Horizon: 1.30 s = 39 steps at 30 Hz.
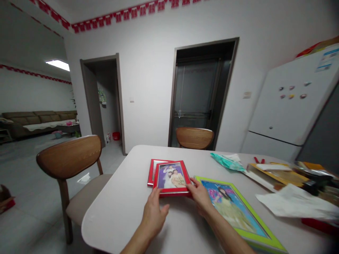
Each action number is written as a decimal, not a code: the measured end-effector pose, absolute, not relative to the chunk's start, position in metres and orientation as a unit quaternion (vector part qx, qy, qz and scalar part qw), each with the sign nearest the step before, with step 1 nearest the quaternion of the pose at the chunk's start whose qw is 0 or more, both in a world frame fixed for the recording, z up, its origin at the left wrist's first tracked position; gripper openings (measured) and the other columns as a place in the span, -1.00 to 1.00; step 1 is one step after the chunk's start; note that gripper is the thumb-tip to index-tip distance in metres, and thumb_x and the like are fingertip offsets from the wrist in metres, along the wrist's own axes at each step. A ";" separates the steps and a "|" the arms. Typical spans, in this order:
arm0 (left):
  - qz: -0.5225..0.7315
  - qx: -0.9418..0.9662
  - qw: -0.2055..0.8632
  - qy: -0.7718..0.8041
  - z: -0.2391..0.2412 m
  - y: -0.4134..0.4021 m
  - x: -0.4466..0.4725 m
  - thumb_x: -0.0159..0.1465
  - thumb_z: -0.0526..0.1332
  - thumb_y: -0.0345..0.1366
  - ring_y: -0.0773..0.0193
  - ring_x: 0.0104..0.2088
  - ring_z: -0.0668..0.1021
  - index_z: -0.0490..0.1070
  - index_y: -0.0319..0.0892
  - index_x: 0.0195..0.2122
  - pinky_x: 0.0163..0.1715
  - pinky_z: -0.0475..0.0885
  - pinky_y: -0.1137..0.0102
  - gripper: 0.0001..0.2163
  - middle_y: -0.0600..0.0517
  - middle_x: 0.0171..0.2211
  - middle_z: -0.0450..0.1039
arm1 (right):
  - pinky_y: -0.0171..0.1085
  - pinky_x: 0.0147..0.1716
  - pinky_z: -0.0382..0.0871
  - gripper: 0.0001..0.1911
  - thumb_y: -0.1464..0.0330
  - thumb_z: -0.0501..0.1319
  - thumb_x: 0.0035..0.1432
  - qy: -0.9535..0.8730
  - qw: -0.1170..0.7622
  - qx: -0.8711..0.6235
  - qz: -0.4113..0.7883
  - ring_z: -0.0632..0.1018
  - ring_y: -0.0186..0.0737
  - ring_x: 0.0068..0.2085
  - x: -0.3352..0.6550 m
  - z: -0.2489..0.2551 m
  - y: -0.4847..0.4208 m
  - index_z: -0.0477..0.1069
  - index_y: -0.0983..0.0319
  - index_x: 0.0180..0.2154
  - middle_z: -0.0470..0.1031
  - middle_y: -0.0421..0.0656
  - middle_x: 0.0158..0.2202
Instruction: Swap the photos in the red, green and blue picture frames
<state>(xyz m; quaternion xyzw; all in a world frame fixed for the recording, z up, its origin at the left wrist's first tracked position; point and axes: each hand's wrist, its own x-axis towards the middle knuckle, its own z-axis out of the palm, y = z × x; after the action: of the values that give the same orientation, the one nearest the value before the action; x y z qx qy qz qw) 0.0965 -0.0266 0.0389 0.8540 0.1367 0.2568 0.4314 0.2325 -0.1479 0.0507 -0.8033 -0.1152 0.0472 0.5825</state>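
Observation:
A small red picture frame (172, 191) with a group photo lies partly over a second red picture frame (150, 173) on the white table (119, 208). My right hand (200, 197) grips the upper frame at its lower right corner, thumb on the front. At the lower left corner, my left hand (155, 213) touches the frame's edge with its fingertips, its thumb held apart. To the right, a larger lime-green picture frame (239, 190) with a photo of a person in a pale dress lies partly behind my right forearm.
A crumpled teal wrapper (227, 162), a white paper sheet (296, 203) and a yellow envelope (283, 174) lie at the table's right side. Wooden chairs stand at the left (71, 158) and far side (194, 137). A white refrigerator (288, 113) is at the right.

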 end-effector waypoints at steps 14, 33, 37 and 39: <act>0.159 0.512 0.841 0.075 0.099 -0.059 0.027 -0.01 0.25 -0.24 0.03 -0.06 0.37 0.02 -0.24 0.07 -0.08 0.25 0.20 -0.36 -0.19 -0.06 0.32 | -0.22 -0.22 0.33 -0.44 0.49 0.16 -0.24 -0.465 0.555 -0.683 -0.095 0.42 -0.12 -0.22 0.086 0.045 -0.174 0.31 0.09 -0.09 0.42 -0.13 -0.22; 0.243 0.811 0.487 0.217 0.023 -0.008 0.002 -0.02 0.09 -0.45 0.18 -0.03 0.35 0.20 -0.28 -0.02 0.00 0.16 0.29 -0.53 -0.10 -0.05 0.32 | -0.28 -0.21 0.25 -0.71 0.46 0.12 -0.08 -0.587 0.375 -0.716 0.049 0.38 -0.24 -0.21 0.077 0.033 -0.140 0.37 0.15 -0.24 0.42 -0.17 -0.23; 0.232 0.847 0.435 0.200 0.022 -0.008 0.008 -0.03 0.08 -0.43 0.15 0.02 0.29 0.18 -0.31 0.00 0.03 0.12 0.29 -0.51 -0.12 0.00 0.26 | -0.23 -0.14 0.21 -0.75 0.44 0.08 -0.05 -0.457 0.355 -0.815 -0.015 0.37 -0.17 -0.17 0.127 0.046 -0.159 0.40 0.27 -0.27 0.39 -0.04 -0.22; 0.221 0.860 0.411 0.207 0.019 -0.007 0.013 -0.05 0.09 -0.42 0.13 0.05 0.25 0.17 -0.34 0.01 0.06 0.08 0.29 -0.48 -0.14 0.04 0.20 | -0.23 -0.13 0.18 -0.75 0.47 0.09 -0.10 -0.428 0.296 -0.854 -0.009 0.34 -0.15 -0.16 0.148 0.043 -0.163 0.41 0.31 -0.30 0.38 -0.02 -0.23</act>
<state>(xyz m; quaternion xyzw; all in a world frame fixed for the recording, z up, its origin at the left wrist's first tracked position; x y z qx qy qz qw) 0.0131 -0.0073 0.0186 0.8598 0.2071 0.2209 0.4111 0.1476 -0.1630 0.0433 -0.8539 -0.4279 -0.0089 0.2961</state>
